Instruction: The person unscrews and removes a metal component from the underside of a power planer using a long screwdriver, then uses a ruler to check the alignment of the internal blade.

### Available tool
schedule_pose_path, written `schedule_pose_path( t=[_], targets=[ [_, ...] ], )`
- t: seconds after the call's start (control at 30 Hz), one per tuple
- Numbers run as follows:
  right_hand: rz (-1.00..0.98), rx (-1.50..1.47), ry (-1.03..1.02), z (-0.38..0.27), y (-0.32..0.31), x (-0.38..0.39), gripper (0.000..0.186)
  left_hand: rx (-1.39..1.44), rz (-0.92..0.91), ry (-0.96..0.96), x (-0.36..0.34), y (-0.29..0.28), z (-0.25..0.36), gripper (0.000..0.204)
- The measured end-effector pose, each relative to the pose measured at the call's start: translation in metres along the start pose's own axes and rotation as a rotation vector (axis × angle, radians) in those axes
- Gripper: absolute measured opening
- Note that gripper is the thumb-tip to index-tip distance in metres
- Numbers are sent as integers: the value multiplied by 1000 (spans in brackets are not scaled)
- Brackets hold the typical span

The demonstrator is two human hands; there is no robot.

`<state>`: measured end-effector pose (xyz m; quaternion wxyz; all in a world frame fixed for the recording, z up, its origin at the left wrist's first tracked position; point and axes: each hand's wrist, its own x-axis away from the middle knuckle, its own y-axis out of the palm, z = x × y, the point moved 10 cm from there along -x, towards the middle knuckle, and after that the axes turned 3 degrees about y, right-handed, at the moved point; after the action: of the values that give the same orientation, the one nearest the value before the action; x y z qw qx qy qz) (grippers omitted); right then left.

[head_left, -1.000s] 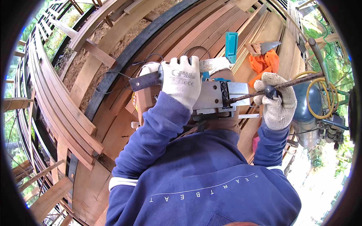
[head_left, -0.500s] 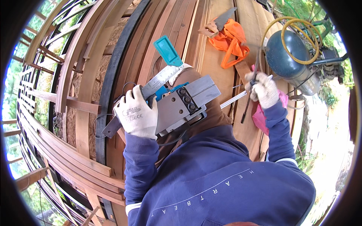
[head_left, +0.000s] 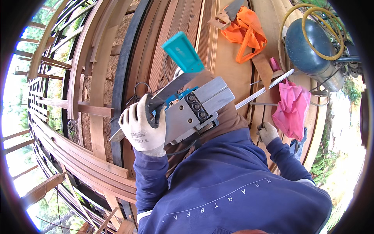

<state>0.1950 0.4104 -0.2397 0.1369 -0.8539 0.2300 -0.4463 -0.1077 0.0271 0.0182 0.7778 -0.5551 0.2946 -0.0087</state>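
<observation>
**Silver-and-blue metal planer [head_left: 181,119] lay just right of your white-gloved left hand [head_left: 143,128]**

Your left fingers were curled round the teal-handled steel square [head_left: 181,52], its long axis slanting away rightward. The planer rested on your brown-trousered lap [head_left: 230,117]. Your gloved right hand [head_left: 269,133] was farther off, low over brown wooden boards [head_left: 230,78]; I couldn't tell its grip. Crumpled pink fabric [head_left: 292,109] lay nearby.

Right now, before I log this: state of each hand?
Left hand: closed on the metal square, against the power tool.
Right hand: palm side hidden; can't tell whether its grip holds anything.
</observation>
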Motion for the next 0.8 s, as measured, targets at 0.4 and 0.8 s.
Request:
schedule_pose_path(
  t=[0.4, 0.8],
  targets=[
    [185, 544, -666, -184, 28, 45, 36, 66, -88, 54, -6, 6, 6, 60],
    [257, 397, -1641, -299, 120, 168, 71, 30, -112, 17, -3, 0, -9, 45]
  ],
)
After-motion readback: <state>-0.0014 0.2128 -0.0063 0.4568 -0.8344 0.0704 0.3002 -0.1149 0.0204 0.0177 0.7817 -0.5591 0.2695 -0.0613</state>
